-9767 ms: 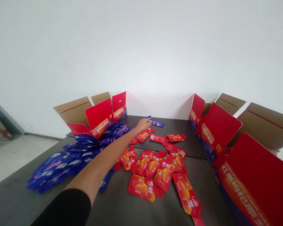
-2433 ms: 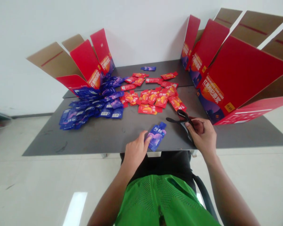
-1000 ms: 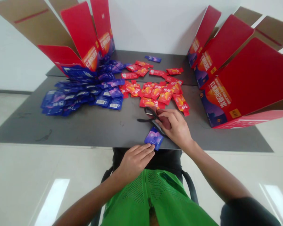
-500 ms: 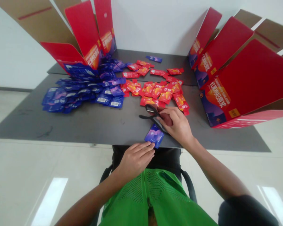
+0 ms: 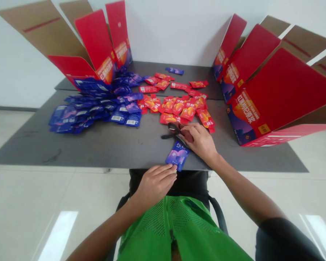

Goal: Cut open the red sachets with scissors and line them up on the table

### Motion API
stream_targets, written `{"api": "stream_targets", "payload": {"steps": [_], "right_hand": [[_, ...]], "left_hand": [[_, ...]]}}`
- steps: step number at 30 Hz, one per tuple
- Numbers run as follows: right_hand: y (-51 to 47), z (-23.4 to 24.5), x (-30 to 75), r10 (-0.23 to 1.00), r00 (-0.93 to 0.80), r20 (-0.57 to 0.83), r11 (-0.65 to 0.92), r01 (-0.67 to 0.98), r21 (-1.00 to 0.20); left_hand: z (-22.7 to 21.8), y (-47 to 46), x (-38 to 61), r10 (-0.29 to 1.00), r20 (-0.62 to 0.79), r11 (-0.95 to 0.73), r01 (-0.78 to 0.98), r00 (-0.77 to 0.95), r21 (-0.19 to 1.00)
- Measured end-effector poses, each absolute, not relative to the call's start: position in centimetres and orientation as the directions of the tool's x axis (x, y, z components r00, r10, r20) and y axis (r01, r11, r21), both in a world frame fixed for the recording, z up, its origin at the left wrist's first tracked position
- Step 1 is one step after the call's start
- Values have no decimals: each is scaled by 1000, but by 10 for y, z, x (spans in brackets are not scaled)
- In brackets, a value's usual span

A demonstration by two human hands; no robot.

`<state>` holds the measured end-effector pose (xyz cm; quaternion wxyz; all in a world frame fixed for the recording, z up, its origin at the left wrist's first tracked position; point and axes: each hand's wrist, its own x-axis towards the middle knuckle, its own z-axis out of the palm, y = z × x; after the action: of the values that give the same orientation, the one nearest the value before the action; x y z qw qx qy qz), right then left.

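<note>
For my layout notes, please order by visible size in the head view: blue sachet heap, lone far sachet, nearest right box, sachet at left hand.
Nearest right box
Blue sachet heap
Sachet at left hand
Lone far sachet (distance may shrink it)

Site: indoor workroom, packing-area type; whether factory, warehouse or shop back room cannot be told. Evidence: plain white wall [image 5: 174,32] directly behind a long grey bench [image 5: 84,148]; pale, glossy tiled floor [image 5: 92,203] with bright rectangular reflections. Open printed red cartons [image 5: 282,90] at both ends of bench; blue sachets [image 5: 89,108] and red sachets [image 5: 188,110] loose in quantity between. Wearer in green mesh vest [image 5: 179,232], consistent with workwear.
</note>
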<state>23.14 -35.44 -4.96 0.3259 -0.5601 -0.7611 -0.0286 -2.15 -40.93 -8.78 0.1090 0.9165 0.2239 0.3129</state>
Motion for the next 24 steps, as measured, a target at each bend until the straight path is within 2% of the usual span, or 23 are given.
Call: {"api": "stream_targets", "payload": {"steps": [3, 6, 8, 12, 15, 19, 24], "right_hand": [[-381, -39, 209, 802, -156, 576, 440, 807, -395], [-405, -45, 186, 811, -347, 471, 551, 723, -416], [-404, -55, 186, 831, -360, 425, 535, 728, -429], [-369, -62, 226, 861, -178, 476, 381, 846, -373], [-354, -48, 257, 793, -49, 608, 306, 894, -327], [-376, -32, 270, 605, 222, 765, 215, 879, -425], [-419, -54, 278, 612, 424, 668, 67, 813, -578]], "left_hand": [[-89, -410, -22, 490, 522, -869, 347, 698, 351], [-90, -411, -22, 505, 488, -859, 359, 712, 366], [-91, -412, -23, 508, 478, -856, 359, 717, 371], [-89, -412, -22, 484, 503, -872, 347, 716, 345], [-83, -412, -19, 479, 495, -877, 373, 725, 301], [-79, -412, -10, 507, 458, -862, 436, 731, 258], [-86, -409, -1, 513, 439, -844, 527, 738, 101]]}}
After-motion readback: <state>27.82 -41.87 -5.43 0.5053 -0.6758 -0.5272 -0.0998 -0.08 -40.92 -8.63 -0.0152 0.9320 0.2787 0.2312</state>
